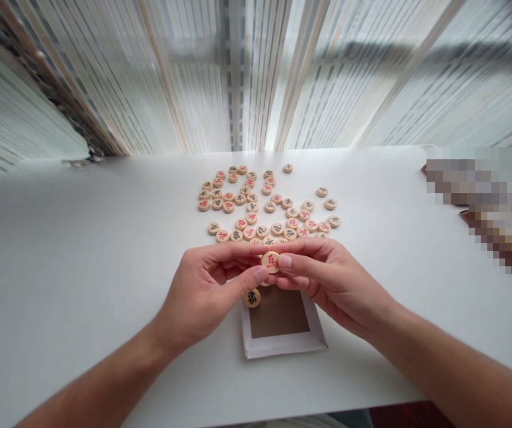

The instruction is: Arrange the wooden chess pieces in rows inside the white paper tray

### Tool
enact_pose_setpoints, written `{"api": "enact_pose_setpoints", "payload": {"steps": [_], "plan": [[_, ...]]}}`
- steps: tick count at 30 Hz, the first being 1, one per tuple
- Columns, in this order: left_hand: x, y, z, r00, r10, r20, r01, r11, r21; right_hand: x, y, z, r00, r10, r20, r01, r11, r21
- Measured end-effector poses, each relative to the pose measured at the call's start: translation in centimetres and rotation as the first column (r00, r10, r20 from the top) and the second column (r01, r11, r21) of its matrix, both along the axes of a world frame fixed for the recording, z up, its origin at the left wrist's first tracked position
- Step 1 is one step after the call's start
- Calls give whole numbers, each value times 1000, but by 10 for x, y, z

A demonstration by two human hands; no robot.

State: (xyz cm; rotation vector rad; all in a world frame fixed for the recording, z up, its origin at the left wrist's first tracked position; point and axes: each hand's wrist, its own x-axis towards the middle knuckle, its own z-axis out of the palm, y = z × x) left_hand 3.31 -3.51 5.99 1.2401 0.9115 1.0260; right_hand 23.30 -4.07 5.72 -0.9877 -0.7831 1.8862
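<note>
Both my hands meet above a small white box (pixel 282 345) with a brown inside, near the table's front edge. My left hand (pixel 206 291) and my right hand (pixel 327 276) pinch the same round wooden chess piece with a red character (pixel 270 261) between thumbs and fingertips. One more wooden piece with a black character (pixel 253 298) lies at the box's left top corner, just below my left thumb. Several loose wooden pieces (pixel 264 205), marked in red or black, are scattered flat on the white table (pixel 81 249) beyond my hands.
A blurred brown and grey object (pixel 483 202) lies at the table's right edge. Striped white blinds (pixel 256 71) hang behind the table. A single piece (pixel 288 168) sits apart at the far end of the scatter.
</note>
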Motion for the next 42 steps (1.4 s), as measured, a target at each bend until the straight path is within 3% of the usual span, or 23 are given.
{"api": "enact_pose_setpoints", "payload": {"steps": [13,19,27,34,38,42], "plan": [[-1,1,2,998,-19,52,19,1000,1,4,-4,1,1000,17,2,-17,999,27],[-2,1,0,999,-12,45,10,999,51,4,-7,0,999,30,-12,-29,993,119],[-2,-2,-3,996,40,-85,-20,975,221,1,-8,-1,999,6,43,-15,980,200],[-5,-4,-7,967,-21,-254,124,909,398,4,-4,-5,993,-13,114,-7,985,170],[-5,-5,-6,970,-95,-224,179,901,395,4,-4,-5,995,-6,102,-13,982,186],[-5,-5,-8,983,-41,-178,100,937,335,5,-4,-5,997,31,73,-45,978,205]]}}
